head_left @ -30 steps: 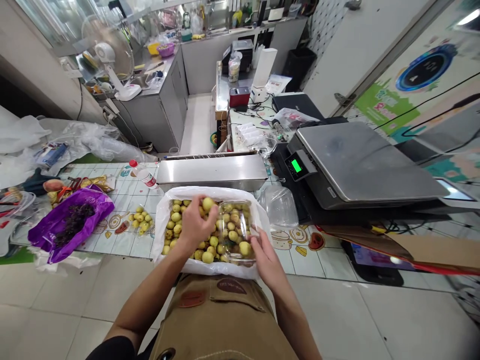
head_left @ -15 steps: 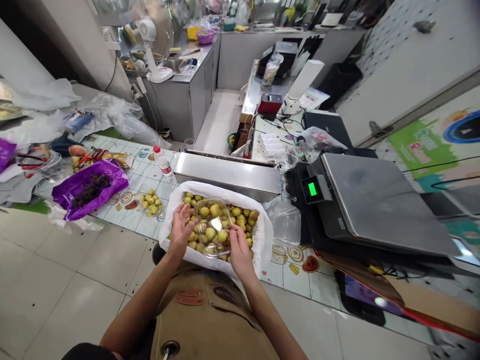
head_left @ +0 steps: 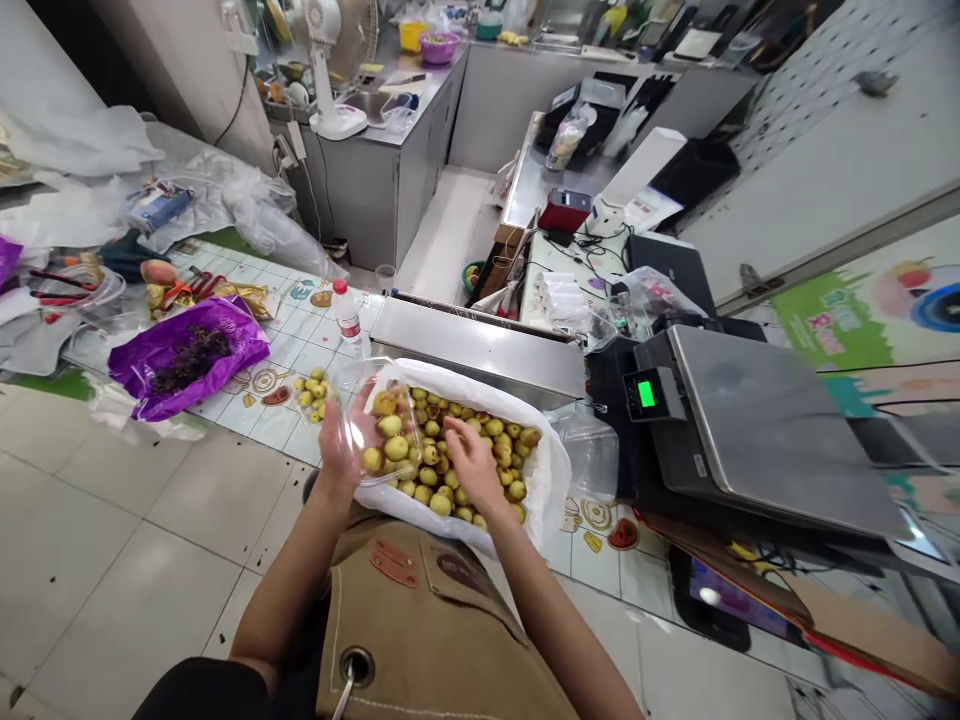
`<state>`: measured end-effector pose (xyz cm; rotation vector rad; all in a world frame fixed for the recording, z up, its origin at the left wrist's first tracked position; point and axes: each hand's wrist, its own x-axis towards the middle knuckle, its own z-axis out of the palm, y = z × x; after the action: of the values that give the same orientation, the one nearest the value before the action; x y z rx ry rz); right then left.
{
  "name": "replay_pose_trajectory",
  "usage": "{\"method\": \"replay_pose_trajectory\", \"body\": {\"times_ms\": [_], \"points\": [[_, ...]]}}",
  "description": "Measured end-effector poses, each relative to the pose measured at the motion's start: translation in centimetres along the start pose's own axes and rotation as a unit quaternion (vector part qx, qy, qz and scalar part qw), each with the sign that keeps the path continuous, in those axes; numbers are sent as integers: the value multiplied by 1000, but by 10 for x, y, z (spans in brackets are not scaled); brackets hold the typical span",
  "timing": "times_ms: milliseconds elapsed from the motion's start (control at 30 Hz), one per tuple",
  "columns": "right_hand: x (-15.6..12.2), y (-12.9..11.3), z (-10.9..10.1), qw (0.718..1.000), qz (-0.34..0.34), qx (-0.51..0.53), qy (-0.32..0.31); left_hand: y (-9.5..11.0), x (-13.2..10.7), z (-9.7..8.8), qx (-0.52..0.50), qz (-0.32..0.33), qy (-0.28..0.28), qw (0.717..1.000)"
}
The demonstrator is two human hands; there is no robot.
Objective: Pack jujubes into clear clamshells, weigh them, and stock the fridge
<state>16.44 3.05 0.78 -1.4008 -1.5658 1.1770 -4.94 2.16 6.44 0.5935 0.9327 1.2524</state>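
My left hand [head_left: 337, 447] cups a clear plastic clamshell container [head_left: 382, 432] from beneath, tilted at the left rim of the box. Several small yellow-green fruits lie inside it. My right hand [head_left: 472, 465] rests over a heap of the same fruits [head_left: 465, 445], fingers reaching down to them, with nothing visible in its grip. The heap fills a box lined with a white plastic bag [head_left: 544, 490]. A small group of loose fruits [head_left: 311, 395] sits on the tiled counter just beyond the container.
A purple bag [head_left: 187, 355] of dark produce and a water bottle [head_left: 347, 315] stand to the left. Behind the box lies a steel tray [head_left: 476, 350]. To the right are a clear plastic container [head_left: 591, 455] and a digital scale [head_left: 750, 425]. Plastic sheeting is piled at the far left.
The container has shifted left to the box's rim and now tilts on my left hand. My right hand has let go of it and moved onto the fruit heap. The view has swung slightly.
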Motion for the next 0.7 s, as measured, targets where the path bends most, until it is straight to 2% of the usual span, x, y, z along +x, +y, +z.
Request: {"method": "replay_pose_trajectory", "body": {"times_ms": [67, 100, 200, 300, 433, 700], "points": [[-1, 11, 18, 992, -50, -108, -50, 4, 3, -10, -34, 2, 7, 999], [-3, 13, 28, 979, -79, -168, -84, 5, 6, -14, -51, 2, 9, 999], [-13, 9, 54, 920, -129, -330, -164, 4, 17, -19, -112, 2, 4, 994], [-23, -2, 67, 876, -137, -426, -181, 3, 26, -15, -187, -14, -20, 982], [-27, -10, 70, 850, -117, -479, -186, 0, 33, -9, -263, -35, -55, 963], [7, -22, 66, 855, -148, -427, -253, -9, 52, -13, -293, -48, -99, 950]]}}
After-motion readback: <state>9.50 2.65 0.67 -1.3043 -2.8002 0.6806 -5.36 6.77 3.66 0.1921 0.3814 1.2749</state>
